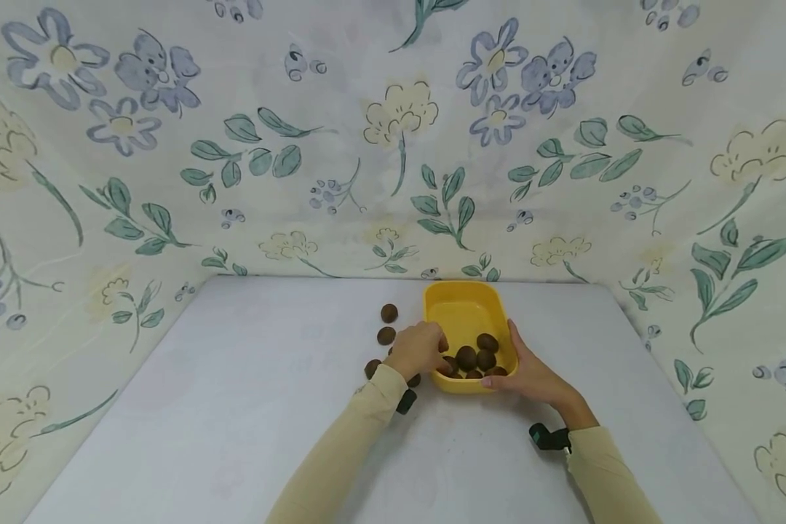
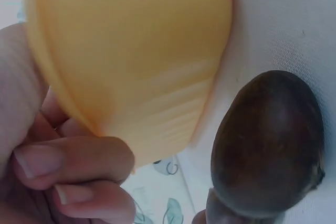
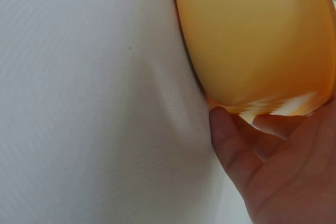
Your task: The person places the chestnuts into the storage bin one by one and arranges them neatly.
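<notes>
A yellow plastic tub [image 1: 461,291] stands toward the back of the table, several brown chestnuts [image 1: 466,357] gathered in its near end. My left hand [image 1: 421,348] reaches over the tub's left rim, its fingers curled and its thumb close to the chestnuts inside. The left wrist view shows two bent fingers [image 2: 79,158] outside the tub wall; the inner fingertips are hidden, and I cannot tell whether they hold a chestnut. My right hand [image 1: 530,375] grips the tub's near right corner, thumb at the front rim and fingers along the side; its fingertips [image 3: 220,119] are low on the wall.
Left of the tub, several loose chestnuts [image 1: 389,313] lie on the white tabletop [image 1: 268,378], some partly covered by my left hand and wrist. One large glossy chestnut [image 2: 270,145] lies beside the tub wall. A flowered cloth [image 1: 399,211] rises behind and beside the table.
</notes>
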Tool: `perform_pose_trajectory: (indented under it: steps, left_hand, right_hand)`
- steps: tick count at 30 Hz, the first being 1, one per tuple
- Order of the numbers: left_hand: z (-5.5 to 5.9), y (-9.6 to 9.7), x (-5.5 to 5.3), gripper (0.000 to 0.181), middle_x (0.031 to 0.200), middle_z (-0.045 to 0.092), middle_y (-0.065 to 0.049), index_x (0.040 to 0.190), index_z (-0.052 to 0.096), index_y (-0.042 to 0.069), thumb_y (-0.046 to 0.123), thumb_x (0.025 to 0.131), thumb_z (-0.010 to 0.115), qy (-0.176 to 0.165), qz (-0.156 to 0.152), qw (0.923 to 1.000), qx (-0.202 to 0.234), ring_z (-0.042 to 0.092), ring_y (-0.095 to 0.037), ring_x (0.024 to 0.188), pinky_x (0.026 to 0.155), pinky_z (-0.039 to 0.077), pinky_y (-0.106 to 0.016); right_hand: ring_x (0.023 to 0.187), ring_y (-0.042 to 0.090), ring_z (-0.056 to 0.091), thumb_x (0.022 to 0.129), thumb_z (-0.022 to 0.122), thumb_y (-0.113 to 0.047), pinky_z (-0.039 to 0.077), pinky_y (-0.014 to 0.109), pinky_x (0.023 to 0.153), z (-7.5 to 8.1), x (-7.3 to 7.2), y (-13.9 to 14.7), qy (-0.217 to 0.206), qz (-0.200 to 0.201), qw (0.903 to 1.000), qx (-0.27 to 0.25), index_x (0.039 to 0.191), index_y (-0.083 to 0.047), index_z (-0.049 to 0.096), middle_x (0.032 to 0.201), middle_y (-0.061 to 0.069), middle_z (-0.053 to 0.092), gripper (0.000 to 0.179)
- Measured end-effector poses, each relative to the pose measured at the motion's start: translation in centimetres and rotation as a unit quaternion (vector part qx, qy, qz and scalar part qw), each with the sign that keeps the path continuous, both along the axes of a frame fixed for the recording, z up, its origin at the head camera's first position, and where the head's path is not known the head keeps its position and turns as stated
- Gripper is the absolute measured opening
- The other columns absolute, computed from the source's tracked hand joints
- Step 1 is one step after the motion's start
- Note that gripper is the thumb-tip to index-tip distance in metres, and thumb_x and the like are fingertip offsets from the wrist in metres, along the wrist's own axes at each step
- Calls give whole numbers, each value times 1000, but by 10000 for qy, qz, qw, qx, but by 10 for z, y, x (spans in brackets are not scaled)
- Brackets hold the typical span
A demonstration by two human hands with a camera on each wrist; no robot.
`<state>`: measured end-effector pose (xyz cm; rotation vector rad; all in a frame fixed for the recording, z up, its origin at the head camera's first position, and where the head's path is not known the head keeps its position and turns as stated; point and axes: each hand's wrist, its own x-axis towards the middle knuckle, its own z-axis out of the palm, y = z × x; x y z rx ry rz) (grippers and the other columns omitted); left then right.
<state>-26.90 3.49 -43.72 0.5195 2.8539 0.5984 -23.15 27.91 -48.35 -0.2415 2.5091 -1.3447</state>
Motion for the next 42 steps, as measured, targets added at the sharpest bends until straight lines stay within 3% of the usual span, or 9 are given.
perform_pose_trajectory:
  steps: [4,7,14,18,23,33,42]
  left_hand:
    - [4,-14,5,38,122,76,-6,113,80,11,33,83,87,42,113,9978,659,69,-28,115,96,57,-48]
    - [11,-31,9,34,126,74,-7,112,80,12,33,86,84,76,381,9905,1319,64,-30,125,103,54,-51]
    - [10,-76,14,26,110,78,-6,107,81,10,26,87,83,520,810,9680,2317,68,-31,100,87,57,-43]
    - [2,-98,15,25,106,80,-5,107,80,8,23,87,83,553,951,9609,2542,68,-28,114,102,54,-47]
    - [-8,-116,17,29,112,79,-6,109,79,6,27,89,82,394,1170,9624,2420,64,-29,125,105,51,-51]
    - [-21,-131,25,33,104,80,-8,110,79,4,28,87,82,257,1442,9724,1814,64,-37,126,99,53,-53]
    - [-28,-131,30,37,102,79,-2,109,80,11,36,82,85,119,1681,9782,1209,70,-28,105,76,55,-39]
  right_hand:
    - [161,46,8,80,84,-50,15,69,124,-2,0,-1,6,11,10000,63,164,-15,-18,175,18,-5,137]
    - [161,46,8,80,83,-51,16,68,124,-2,-1,-2,18,12,9999,151,164,-16,-18,175,17,-5,136]
    - [161,46,8,79,83,-52,16,70,123,-2,-2,0,91,-10,9998,195,164,-17,-18,175,17,-4,137]
    - [161,46,8,79,83,-54,17,70,122,-2,-3,1,116,-5,9997,214,164,-18,-18,175,17,-3,137]
    - [161,46,9,79,84,-52,17,70,123,-3,-3,1,121,6,9998,159,165,-17,-18,175,17,-3,137]
    - [161,45,9,80,84,-50,15,70,123,-3,-2,2,196,94,9998,-17,164,-16,-18,175,17,-4,137]
    - [161,45,8,78,84,-54,15,69,123,-3,-1,2,149,79,9998,-42,164,-15,-19,175,18,-5,140]
